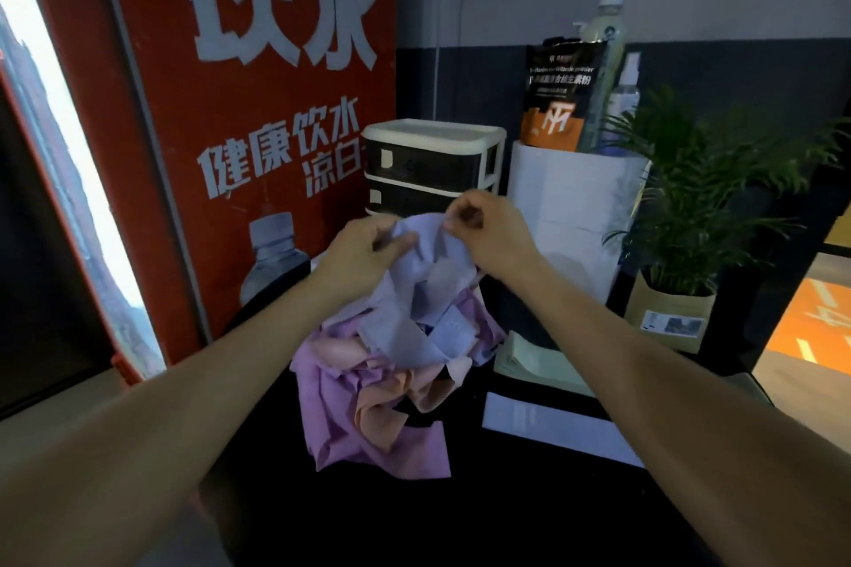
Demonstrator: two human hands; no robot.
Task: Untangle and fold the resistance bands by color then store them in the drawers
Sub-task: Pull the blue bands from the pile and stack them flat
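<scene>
A tangled heap of resistance bands lies on the black table [460, 520]: pink bands [340, 424] at the bottom, peach bands [391, 396] in the middle, pale lavender bands [414, 304] on top. My left hand [364, 249] and my right hand [483, 226] both pinch the upper edge of a lavender band, lifted above the heap. Behind my hands stands a small drawer unit [433, 161] with a cream frame and dark drawers, all closed as far as I can see; its lower part is hidden by my hands.
A red water poster panel [258, 106] stands at the left. Right of the drawers is a white cylinder [575, 207] topped with an orange-black bag [559, 97] and bottles. A potted plant [681, 244] is at the right. A white strip [543, 419] and a cream tray [529, 359] lie on the table.
</scene>
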